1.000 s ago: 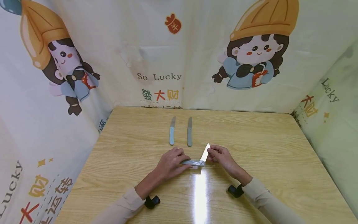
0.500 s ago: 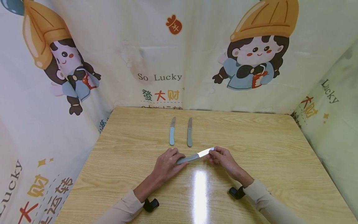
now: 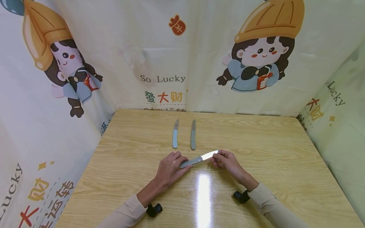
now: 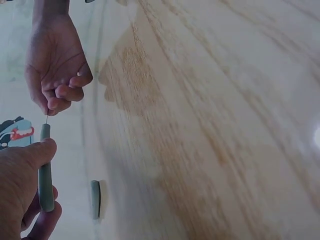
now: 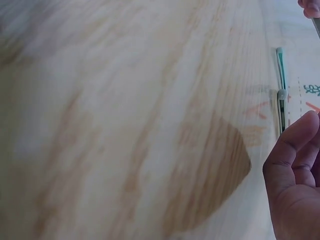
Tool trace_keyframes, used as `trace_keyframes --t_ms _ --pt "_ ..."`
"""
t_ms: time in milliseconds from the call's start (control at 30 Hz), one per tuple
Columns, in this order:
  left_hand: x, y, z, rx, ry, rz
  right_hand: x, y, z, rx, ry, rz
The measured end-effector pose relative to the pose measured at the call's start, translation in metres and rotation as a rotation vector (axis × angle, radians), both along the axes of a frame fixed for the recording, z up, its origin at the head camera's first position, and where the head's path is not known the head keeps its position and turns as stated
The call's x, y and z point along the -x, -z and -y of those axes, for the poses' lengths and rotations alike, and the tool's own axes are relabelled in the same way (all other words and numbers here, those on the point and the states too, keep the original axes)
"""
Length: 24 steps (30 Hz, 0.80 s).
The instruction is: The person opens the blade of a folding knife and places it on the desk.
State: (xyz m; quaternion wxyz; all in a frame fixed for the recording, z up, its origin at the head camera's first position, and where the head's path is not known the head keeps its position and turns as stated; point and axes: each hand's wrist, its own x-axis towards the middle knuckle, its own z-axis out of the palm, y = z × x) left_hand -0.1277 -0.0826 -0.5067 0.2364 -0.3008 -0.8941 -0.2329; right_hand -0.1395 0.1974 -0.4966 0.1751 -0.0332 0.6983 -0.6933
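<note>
A folding knife (image 3: 191, 161) with a grey handle is held above the table, its bright blade unfolded in line with the handle. My left hand (image 3: 170, 167) grips the handle, thumb on one side and fingers on the other, as the left wrist view also shows. At the blade's tip, my right hand (image 3: 228, 163) pinches the end between thumb and fingers. Beyond my hands lie two more knives with their blades out, pointing away: one with a light blue handle (image 3: 175, 139), the other with a grey handle (image 3: 193, 141).
The wooden table (image 3: 256, 136) carries a bright light reflection near its front. Behind it and at both sides hangs a printed curtain (image 3: 205, 63) with cartoon figures. Black wrist cameras (image 3: 154, 209) sit on both wrists.
The blade has swung from standing up at an angle to lying straight with the handle, the right hand following its tip. Over the last half second, almost nothing has moved.
</note>
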Motion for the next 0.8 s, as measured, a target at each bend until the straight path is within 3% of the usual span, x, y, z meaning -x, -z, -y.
trace_keyframes --t_ms 633,800 --pt "0.0019 -0.0018 0.0047 0.004 -0.018 0.076 -0.0004 0.0037 0.0025 -0.043 0.01 -0.002" --pt "0.0033 -0.0014 0.0021 0.019 0.001 0.092 -0.0004 0.0029 0.0043 -0.035 0.07 -0.003"
